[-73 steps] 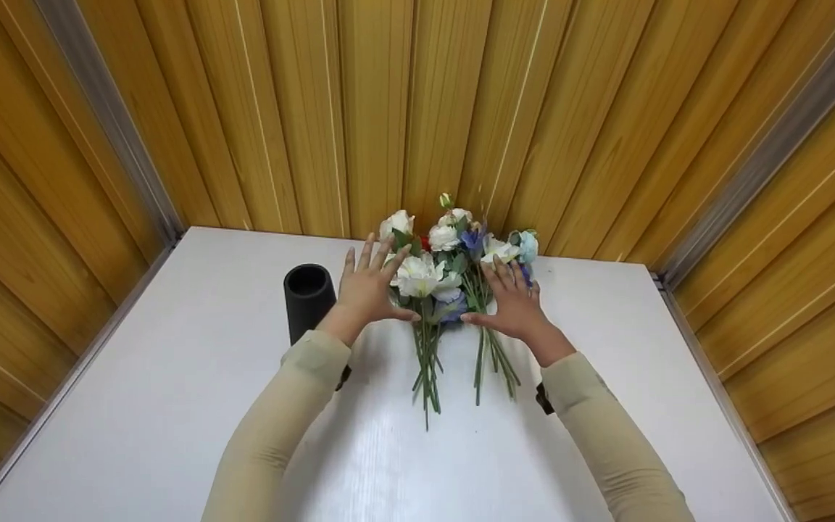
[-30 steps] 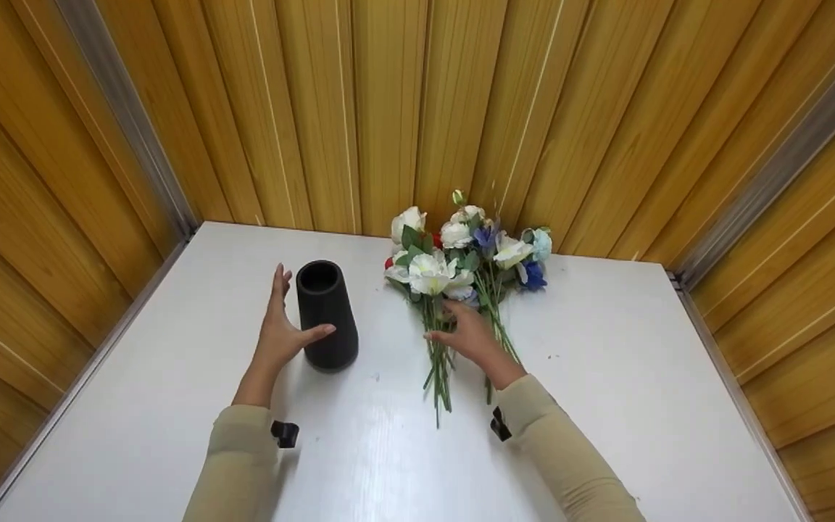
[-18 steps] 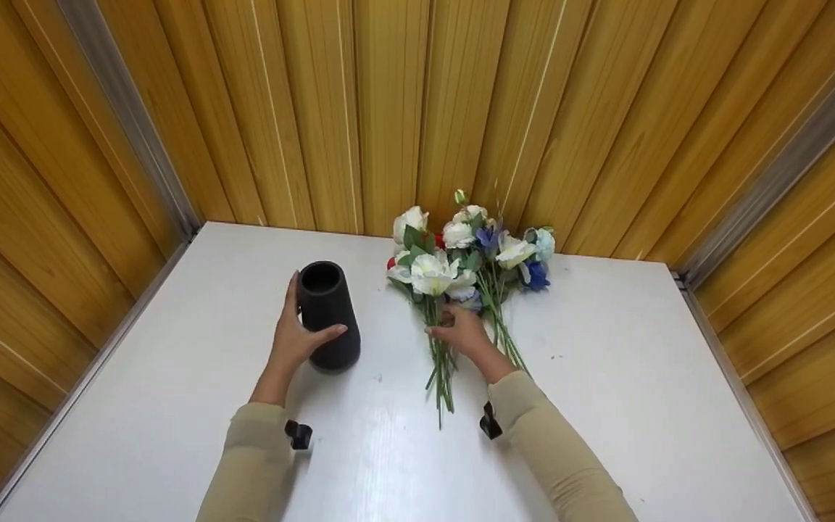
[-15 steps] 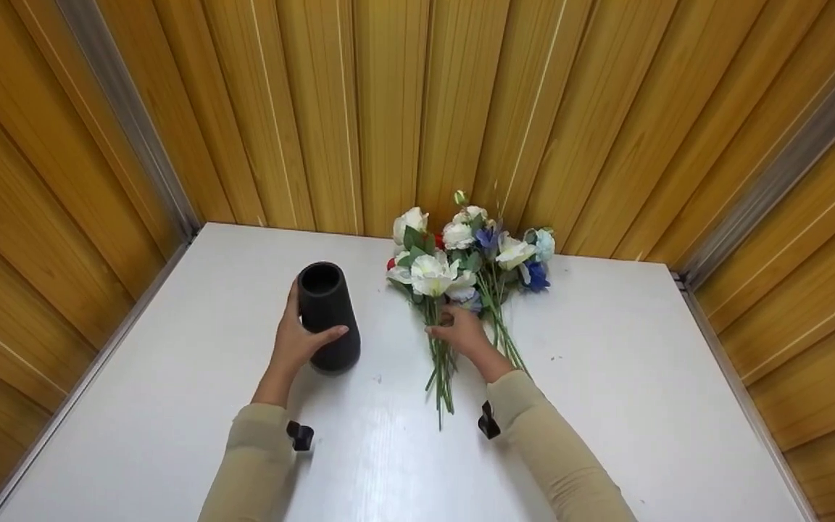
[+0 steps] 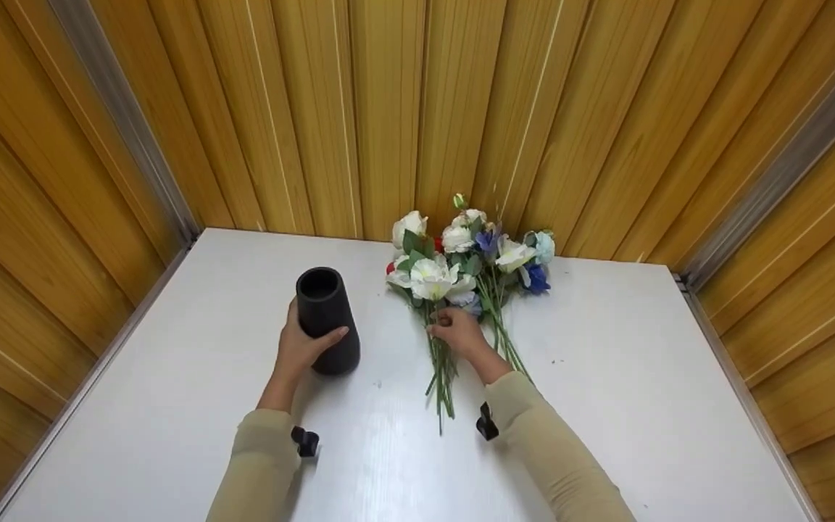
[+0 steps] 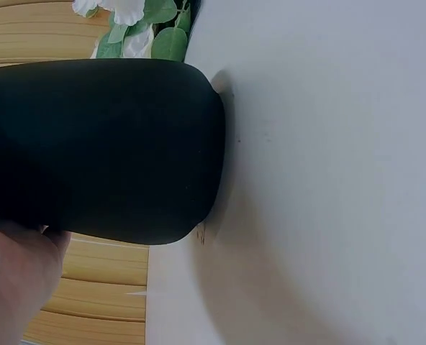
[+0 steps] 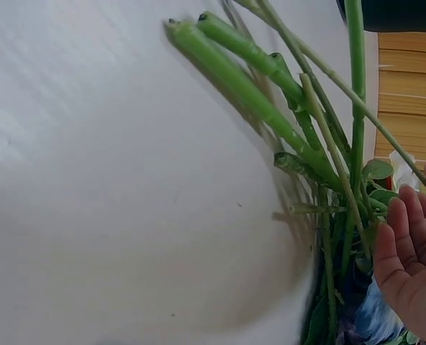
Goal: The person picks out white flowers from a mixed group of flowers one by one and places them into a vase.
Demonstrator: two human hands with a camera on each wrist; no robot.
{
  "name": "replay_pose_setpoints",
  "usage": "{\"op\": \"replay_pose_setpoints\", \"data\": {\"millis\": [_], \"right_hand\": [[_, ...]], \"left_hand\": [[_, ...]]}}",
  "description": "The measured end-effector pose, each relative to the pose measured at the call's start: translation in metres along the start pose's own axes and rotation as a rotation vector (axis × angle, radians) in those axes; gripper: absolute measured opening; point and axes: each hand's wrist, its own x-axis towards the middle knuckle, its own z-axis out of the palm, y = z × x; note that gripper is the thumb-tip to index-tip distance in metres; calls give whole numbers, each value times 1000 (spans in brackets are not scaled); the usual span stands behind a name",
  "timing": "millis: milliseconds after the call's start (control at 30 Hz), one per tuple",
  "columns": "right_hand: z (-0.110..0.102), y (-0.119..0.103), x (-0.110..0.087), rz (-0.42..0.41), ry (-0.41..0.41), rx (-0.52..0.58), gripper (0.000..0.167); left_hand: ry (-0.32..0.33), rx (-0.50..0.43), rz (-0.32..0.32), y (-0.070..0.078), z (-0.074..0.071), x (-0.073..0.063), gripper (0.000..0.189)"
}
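My left hand (image 5: 300, 346) grips a black tapered vase (image 5: 330, 319) that stands upright on the white table, thumb across its near side and fingers behind it. In the left wrist view the dark vase (image 6: 105, 151) fills much of the frame, and part of the hand (image 6: 19, 277) shows below it. To the right lie artificial flowers with white blooms (image 5: 433, 278) and blue blooms (image 5: 536, 278). My right hand (image 5: 461, 333) pinches a stem just below the white bloom. Several green stems (image 7: 249, 86) point away from the curled right fingers (image 7: 407, 237) in the right wrist view.
The white table (image 5: 381, 464) meets a yellow wood-look panel wall (image 5: 381, 123) behind the flowers. Similar side panels (image 5: 809, 326) with grey metal rails (image 5: 120, 116) flank it. Small specks lie on the tabletop.
Both hands were spread over the flowers. The left hand moved left to the vase and closed around it. The right hand moved in on the left bunch, its fingertips closing on a stem.
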Motion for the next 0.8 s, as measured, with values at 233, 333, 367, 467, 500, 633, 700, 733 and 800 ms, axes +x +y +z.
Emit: {"op": "replay_pose_setpoints", "data": {"millis": [233,333,367,467,500,633,700,733,800], "right_hand": [[-3,1,-2,17,16,-12,32],[-5,2,-2,32,18,-27,32],[-6,3,-2,32,16,-28,31],[-9,6,-1,31,6,-20,29],[-10,7,-1,33,1,-9,28],[-12,10,0,40,-4,69,25],[-12,11,0,39,2,117,24],[-12,10,-1,39,7,140,24],[-11,9,-1,31,17,178,22]], "left_hand": [[24,-42,9,-1,6,-1,102],[31,-68,11,-2,8,0,102],[34,-74,12,-2,8,0,102],[41,-88,15,-3,10,1,102],[42,-93,16,-4,10,1,102],[39,-112,14,-3,11,0,101],[41,-124,18,-3,11,1,100],[44,-127,20,-3,11,2,100],[50,-126,22,-3,10,2,100]]}}
